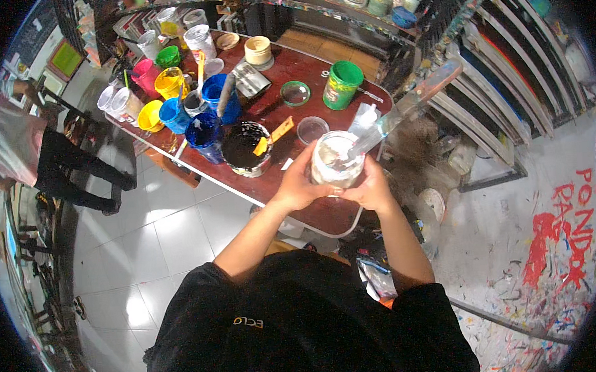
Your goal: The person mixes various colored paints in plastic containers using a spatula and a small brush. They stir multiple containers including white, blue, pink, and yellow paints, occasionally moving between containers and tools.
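Between my two hands I hold a tub of white paint (pixel 339 177) above the near right end of the dark red table (pixel 257 187). My left hand (pixel 299 184) wraps its left side and my right hand (pixel 371 187) its right side, thumbs toward me. A long paint-stained stirring stick (pixel 408 106) leans out of the tub to the upper right. Just left of my left hand stands a tub of black paint (pixel 247 145) with a yellow-handled tool (pixel 275 134) across its rim. A clear round lid (pixel 312 129) lies behind my left hand.
Blue, yellow, pink and white paint pots (pixel 170 85) crowd the table's left side. A green tub (pixel 342 84) and a green-rimmed lid (pixel 295 93) are farther back. Framed screens (pixel 501 81) stand in a rack at right. Another person (pixel 33 146) stands at far left.
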A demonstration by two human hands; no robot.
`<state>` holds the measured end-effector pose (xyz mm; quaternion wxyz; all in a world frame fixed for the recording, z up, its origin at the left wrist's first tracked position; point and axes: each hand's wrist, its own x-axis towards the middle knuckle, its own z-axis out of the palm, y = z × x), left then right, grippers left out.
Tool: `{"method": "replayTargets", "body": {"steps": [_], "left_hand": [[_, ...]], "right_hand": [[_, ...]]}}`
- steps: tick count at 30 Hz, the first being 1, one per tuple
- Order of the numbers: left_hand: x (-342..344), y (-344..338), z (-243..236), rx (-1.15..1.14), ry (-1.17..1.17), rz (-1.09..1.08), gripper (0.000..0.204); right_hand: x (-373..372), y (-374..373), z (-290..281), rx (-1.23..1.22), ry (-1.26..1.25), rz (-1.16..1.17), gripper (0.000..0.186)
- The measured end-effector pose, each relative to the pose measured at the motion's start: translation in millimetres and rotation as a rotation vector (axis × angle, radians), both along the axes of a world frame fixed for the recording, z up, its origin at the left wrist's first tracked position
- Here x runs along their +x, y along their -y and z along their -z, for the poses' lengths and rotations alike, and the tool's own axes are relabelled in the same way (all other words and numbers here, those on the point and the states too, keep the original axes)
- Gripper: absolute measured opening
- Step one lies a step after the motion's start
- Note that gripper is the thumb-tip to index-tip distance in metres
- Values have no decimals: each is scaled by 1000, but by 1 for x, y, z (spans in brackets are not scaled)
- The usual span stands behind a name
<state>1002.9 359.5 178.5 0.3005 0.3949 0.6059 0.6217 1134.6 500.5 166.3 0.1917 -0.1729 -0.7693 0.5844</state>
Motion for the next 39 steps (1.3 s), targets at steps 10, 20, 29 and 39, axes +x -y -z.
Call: {"method": "replayTargets", "body": {"steps": [10,20,29,39], "left_hand": [[-104,70,-36,387,-296,-646,88],[-213,177,8,158,-356,-1061,52],[-252,210,40,-21,-396,-1069,54],[-265,191,58,-88,-362,-985,53]], "right_hand": [[-109,-57,15,188,-110,222,75],[-249,-40,124,219,-274,170,72],[-279,-24,173,376,-81,142,80],[-272,-30,188,325,196,127,92]]}}
